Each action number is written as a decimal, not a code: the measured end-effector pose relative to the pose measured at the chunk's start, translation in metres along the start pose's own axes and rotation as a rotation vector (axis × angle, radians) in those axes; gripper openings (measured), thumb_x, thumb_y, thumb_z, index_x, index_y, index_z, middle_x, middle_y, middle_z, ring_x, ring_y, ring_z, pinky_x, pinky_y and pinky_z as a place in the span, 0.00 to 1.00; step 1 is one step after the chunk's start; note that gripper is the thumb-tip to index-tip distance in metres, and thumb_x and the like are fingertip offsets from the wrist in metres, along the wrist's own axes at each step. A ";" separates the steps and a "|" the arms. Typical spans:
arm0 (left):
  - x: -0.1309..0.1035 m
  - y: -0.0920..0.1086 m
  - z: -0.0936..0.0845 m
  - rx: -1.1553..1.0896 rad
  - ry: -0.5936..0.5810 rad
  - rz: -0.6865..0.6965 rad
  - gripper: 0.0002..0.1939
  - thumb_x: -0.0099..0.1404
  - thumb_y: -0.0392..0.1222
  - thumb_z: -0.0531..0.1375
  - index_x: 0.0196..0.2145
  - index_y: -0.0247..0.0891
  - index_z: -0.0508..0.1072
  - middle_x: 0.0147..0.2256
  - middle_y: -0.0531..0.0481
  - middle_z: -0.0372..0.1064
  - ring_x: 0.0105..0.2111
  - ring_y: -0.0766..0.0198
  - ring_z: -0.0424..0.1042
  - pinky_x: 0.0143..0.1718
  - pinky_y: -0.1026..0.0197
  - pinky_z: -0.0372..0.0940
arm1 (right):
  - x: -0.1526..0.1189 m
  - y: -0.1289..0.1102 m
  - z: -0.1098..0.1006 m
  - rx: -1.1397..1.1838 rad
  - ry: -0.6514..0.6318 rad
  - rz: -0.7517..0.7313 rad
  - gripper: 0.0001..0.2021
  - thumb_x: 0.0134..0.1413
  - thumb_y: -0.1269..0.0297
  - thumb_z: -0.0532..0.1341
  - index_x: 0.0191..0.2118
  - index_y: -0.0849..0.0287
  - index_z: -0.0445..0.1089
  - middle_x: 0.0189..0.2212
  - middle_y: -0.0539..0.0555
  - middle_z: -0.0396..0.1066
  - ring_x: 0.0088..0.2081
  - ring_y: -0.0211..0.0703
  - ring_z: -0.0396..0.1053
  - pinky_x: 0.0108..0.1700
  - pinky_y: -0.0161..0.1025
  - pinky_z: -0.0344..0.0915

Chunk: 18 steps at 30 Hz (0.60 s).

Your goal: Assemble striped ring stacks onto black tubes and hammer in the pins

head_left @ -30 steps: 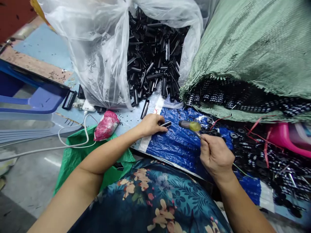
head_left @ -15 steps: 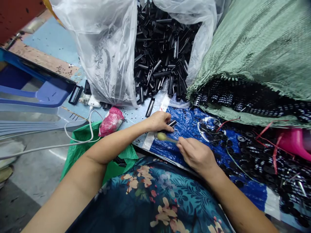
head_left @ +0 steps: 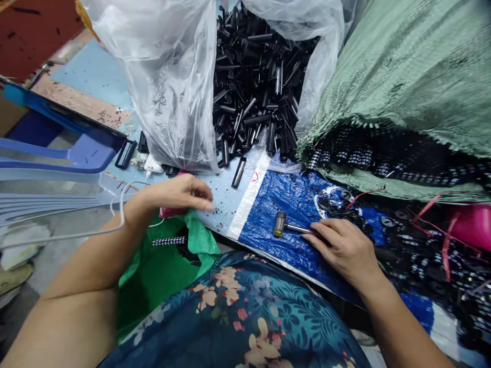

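My left hand (head_left: 184, 193) is over the table's front edge, above a green bag (head_left: 153, 286), with its fingers apart and holding nothing. Just below it a dark piece with white dots (head_left: 169, 240) hangs over the bag's opening. My right hand (head_left: 341, 245) is closed on the handle of a small hammer (head_left: 281, 225), whose head rests on the blue plastic sheet (head_left: 264, 204). One black tube-like part (head_left: 238, 172) lies alone on the light blue tabletop. A pink bundle (head_left: 172, 210) is partly hidden behind my left hand.
A clear plastic bag (head_left: 176, 102) stands beside a heap of black parts (head_left: 261, 87). At the right, a green woven sack (head_left: 422, 76) spills dotted black pieces. A blue chair (head_left: 86, 153) and a white cable (head_left: 121, 209) are at the left.
My left hand has moved left off the sheet and let go of the black part. The dotted piece now shows above the green bag. My right hand has moved right, lowering the hammer.
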State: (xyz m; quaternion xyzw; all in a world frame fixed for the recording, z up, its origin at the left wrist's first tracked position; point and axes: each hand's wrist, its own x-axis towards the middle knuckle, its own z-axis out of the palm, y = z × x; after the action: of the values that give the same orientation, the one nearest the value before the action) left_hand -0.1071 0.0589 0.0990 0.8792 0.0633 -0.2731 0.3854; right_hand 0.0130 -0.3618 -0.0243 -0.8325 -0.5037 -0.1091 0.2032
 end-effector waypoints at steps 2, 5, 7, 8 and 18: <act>0.023 0.005 0.014 0.129 0.149 -0.045 0.20 0.63 0.59 0.62 0.36 0.38 0.79 0.30 0.47 0.75 0.30 0.61 0.71 0.33 0.60 0.64 | 0.011 0.002 0.000 0.038 -0.009 0.026 0.11 0.61 0.57 0.66 0.43 0.58 0.76 0.37 0.56 0.78 0.37 0.46 0.74 0.41 0.41 0.69; 0.077 0.015 0.041 0.449 0.475 -0.168 0.21 0.69 0.56 0.56 0.40 0.35 0.77 0.39 0.40 0.76 0.40 0.53 0.74 0.40 0.56 0.65 | 0.037 0.019 -0.006 0.047 0.093 0.220 0.12 0.65 0.55 0.60 0.45 0.57 0.75 0.36 0.55 0.78 0.36 0.45 0.75 0.42 0.40 0.69; 0.106 0.019 0.053 0.596 0.504 -0.232 0.19 0.69 0.54 0.55 0.41 0.34 0.75 0.42 0.36 0.76 0.43 0.49 0.74 0.42 0.54 0.65 | 0.057 0.042 -0.011 -0.027 0.236 0.447 0.14 0.67 0.55 0.55 0.45 0.57 0.73 0.35 0.56 0.78 0.34 0.46 0.75 0.40 0.41 0.68; 0.117 0.019 0.056 0.622 0.489 -0.244 0.18 0.70 0.52 0.55 0.42 0.34 0.75 0.43 0.35 0.76 0.44 0.48 0.74 0.42 0.53 0.65 | 0.067 0.055 -0.013 -0.075 0.279 0.557 0.15 0.67 0.54 0.54 0.46 0.58 0.72 0.35 0.57 0.78 0.33 0.47 0.75 0.40 0.42 0.67; 0.113 -0.005 0.060 0.117 0.924 0.031 0.09 0.64 0.41 0.56 0.36 0.38 0.75 0.33 0.47 0.75 0.33 0.59 0.72 0.37 0.58 0.64 | 0.105 0.136 0.010 0.222 0.170 0.939 0.21 0.54 0.51 0.61 0.49 0.60 0.68 0.29 0.55 0.77 0.31 0.50 0.74 0.40 0.47 0.70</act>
State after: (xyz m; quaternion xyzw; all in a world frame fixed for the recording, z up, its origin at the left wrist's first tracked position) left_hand -0.0396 0.0084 0.0026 0.9297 0.1999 0.1500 0.2705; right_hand 0.1823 -0.3297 -0.0239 -0.9312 -0.0639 -0.0187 0.3583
